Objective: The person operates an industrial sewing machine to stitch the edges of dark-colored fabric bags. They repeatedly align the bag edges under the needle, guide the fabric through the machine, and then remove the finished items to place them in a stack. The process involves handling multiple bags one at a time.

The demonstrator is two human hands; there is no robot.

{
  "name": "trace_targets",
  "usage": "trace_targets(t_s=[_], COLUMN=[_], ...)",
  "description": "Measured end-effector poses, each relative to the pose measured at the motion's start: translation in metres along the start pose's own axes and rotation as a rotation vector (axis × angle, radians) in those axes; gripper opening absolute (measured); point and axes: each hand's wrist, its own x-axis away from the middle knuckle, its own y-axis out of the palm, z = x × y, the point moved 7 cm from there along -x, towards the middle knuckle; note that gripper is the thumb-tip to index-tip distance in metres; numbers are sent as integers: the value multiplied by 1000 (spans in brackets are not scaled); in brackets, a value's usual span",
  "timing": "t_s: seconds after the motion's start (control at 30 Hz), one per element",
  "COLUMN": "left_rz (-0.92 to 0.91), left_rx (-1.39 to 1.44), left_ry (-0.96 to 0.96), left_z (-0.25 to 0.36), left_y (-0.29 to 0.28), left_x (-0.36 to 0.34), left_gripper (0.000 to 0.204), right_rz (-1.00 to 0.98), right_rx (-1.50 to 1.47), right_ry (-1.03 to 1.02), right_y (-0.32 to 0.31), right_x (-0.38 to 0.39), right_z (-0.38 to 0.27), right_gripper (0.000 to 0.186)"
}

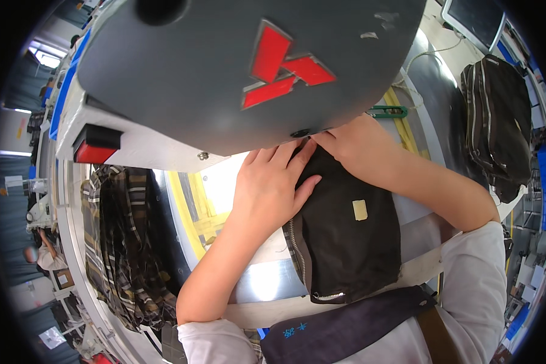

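Observation:
A black fabric piece (358, 255) lies on the sewing table in front of me, its far end running under the dark grey head of a sewing machine (188, 85). Along its left side and near corner runs a metal zipper (297, 252), and a small pale yellow patch (360, 210) sits on its upper face. My left hand (266, 188) rests flat at the fabric's left edge, fingers stretched forward and thumb apart on the cloth. Bent over the far right part, my right hand (367, 151) has its fingers closed on the fabric; the machine head partly hides those fingertips, along with the needle area.
Plaid cloth (118, 242) is heaped left of the machine. Green thread snips (388, 111) lie just beyond my right hand. Dark zippered pieces (497, 121) are stacked at the right, below a monitor (476, 24). Yellow tape (185, 209) marks the table. Another person (50, 259) is far left.

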Motion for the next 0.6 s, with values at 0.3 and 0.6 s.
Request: trace_targets(t_s=[0.3,0.6], left_rz=[9,45], left_rx=[87,104], left_ry=[-56,-127], left_z=[-2,-14], left_y=[1,8], left_x=[0,-2], left_gripper=[32,36], right_rz=[3,19], right_rx=[9,-6], right_ry=[-38,-36], right_y=[-3,3], right_x=[6,8], right_z=[2,3], right_gripper=[16,19])
